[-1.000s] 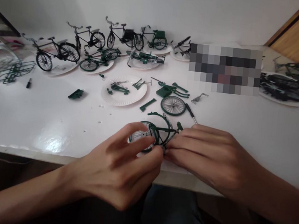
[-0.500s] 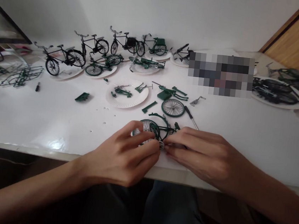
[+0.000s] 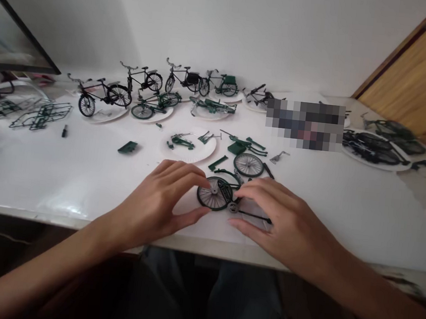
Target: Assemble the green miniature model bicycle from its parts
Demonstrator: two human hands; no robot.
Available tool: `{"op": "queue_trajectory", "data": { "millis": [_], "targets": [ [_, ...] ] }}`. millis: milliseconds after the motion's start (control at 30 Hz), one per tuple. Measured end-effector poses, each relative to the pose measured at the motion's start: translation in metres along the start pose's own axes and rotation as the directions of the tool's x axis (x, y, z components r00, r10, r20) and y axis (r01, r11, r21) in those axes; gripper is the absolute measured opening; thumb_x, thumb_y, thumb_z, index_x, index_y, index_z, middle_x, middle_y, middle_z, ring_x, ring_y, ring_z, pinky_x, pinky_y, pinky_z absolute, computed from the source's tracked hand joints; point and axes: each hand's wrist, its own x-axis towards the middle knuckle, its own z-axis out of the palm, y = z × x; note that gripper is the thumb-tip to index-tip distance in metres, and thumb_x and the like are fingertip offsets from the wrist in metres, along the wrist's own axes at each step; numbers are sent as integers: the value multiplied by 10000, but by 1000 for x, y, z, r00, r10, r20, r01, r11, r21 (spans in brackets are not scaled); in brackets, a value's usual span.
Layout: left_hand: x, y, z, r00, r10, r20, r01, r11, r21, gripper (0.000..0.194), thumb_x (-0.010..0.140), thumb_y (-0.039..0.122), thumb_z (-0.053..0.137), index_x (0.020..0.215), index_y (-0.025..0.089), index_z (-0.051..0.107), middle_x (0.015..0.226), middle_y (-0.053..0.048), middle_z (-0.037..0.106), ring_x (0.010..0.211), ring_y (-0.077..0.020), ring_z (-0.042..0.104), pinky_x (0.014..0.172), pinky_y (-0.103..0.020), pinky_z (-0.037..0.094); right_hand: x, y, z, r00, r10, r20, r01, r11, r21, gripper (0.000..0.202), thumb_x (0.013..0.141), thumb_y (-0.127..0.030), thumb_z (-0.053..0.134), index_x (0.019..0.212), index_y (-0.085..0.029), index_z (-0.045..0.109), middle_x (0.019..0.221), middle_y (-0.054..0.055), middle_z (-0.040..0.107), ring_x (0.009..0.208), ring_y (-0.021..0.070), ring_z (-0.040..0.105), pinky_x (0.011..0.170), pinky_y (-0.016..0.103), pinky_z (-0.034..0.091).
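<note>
A partly built green model bicycle lies on the table between my hands, its spoked rear wheel [image 3: 209, 198] to the left and a small chainring [image 3: 233, 208] beside it. My left hand [image 3: 158, 204] is open, thumb and fingers parted at the wheel's left side; whether the fingertips touch it I cannot tell. My right hand [image 3: 286, 218] is also open, its thumb and index finger spread around the frame near the chainring. A thin dark frame tube [image 3: 255, 215] runs under the right palm. The fingers hide part of the frame.
Beyond the hands lie a loose spoked wheel [image 3: 249, 165], a green box [image 3: 237, 148], a silver handlebar part [image 3: 279, 157] and a paper plate [image 3: 206, 154] with small parts. A green tray-like piece [image 3: 127, 147] lies left. Several finished bicycles [image 3: 103, 93] line the wall; a pixelated patch covers the back right.
Both hands have opened from their pinch near the chainring and drawn apart, leaving the model bicycle on the table. The camera view has tilted upward slightly.
</note>
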Motion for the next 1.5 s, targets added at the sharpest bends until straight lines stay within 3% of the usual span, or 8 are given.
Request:
{"op": "queue_trajectory", "data": {
  "millis": [133, 333, 433, 600, 800, 1067, 1300, 1500],
  "targets": [
    [-2, -6, 1, 992, -104, 70, 108, 992, -61, 500, 900, 445, 696, 1288, 191, 509, 1321, -98, 593, 1215, -258, 554, 1013, -410, 461, 5, -4, 7, 1000, 19, -18, -19, 1000, -9, 212, 913, -234, 684, 1113, -187, 634, 1107, 90, 673, 1089, 259, 619, 949, 398, 511],
    [4, -8, 9, 993, -117, -32, 114, 989, -96, 255, 991, 285, 586, 1232, 216, 545, 1245, -63, 645, 1169, -224, 600, 1004, -383, 481, 5, -8, 8, 998, 16, -67, -16, 1000, -5, 169, 914, -142, 627, 1075, -181, 657, 1034, 71, 701, 1027, 238, 634, 943, 402, 506],
    [2, -9, 7, 997, -67, 29, 70, 993, -91, 266, 975, 316, 610, 1217, 216, 564, 1245, -73, 643, 1184, -245, 598, 1010, -397, 487, 6, -8, 6, 997, 19, -79, -20, 1000, -14, 189, 908, -103, 608, 1075, -179, 658, 1041, 68, 704, 1031, 233, 637, 948, 403, 504],
    [-8, -1, 8, 997, -33, 71, 38, 997, -68, 552, 895, 435, 702, 1334, 184, 479, 1384, -140, 546, 1294, -319, 516, 1057, -492, 472, 7, -2, 9, 995, 43, -93, -43, 999, 12, 126, 928, -169, 633, 1042, -196, 677, 1018, 61, 713, 998, 235, 646, 898, 408, 526],
    [-7, 8, 22, 992, -123, -35, 117, 983, -141, 569, 891, 317, 708, 1366, 214, 414, 1514, -173, 377, 1249, -324, 565, 988, -508, 537, 6, 1, 16, 989, -1, -147, 9, 999, 50, 141, 950, -153, 610, 1062, -202, 682, 1033, 64, 717, 1001, 224, 649, 898, 402, 531],
    [-5, 7, 30, 981, -172, -94, 152, 970, -191, 498, 888, 262, 714, 1307, 213, 448, 1490, -155, 398, 1209, -302, 601, 978, -502, 559, 5, -1, 15, 992, -56, -117, 59, 998, 25, 177, 966, -140, 596, 1110, -163, 697, 1099, 90, 711, 1051, 222, 636, 936, 406, 528],
    [-6, 10, 35, 981, -158, -110, 128, 961, -245, 540, 885, 280, 720, 1335, 208, 431, 1529, -168, 365, 1302, -303, 552, 1047, -482, 538, 3, 2, 17, 990, -15, -144, 24, 998, 64, 166, 975, -158, 589, 1096, -183, 701, 1067, 87, 714, 1024, 227, 651, 918, 424, 539],
    [-7, 9, 35, 987, -89, -133, 76, 993, -94, 430, 941, 291, 658, 1327, 165, 519, 1432, -168, 523, 1294, -294, 565, 1051, -496, 522, 2, 2, 17, 990, -12, -140, 27, 994, 107, 178, 979, -154, 584, 1102, -182, 710, 1034, 80, 707, 985, 214, 652, 859, 395, 555]
  ]
}}
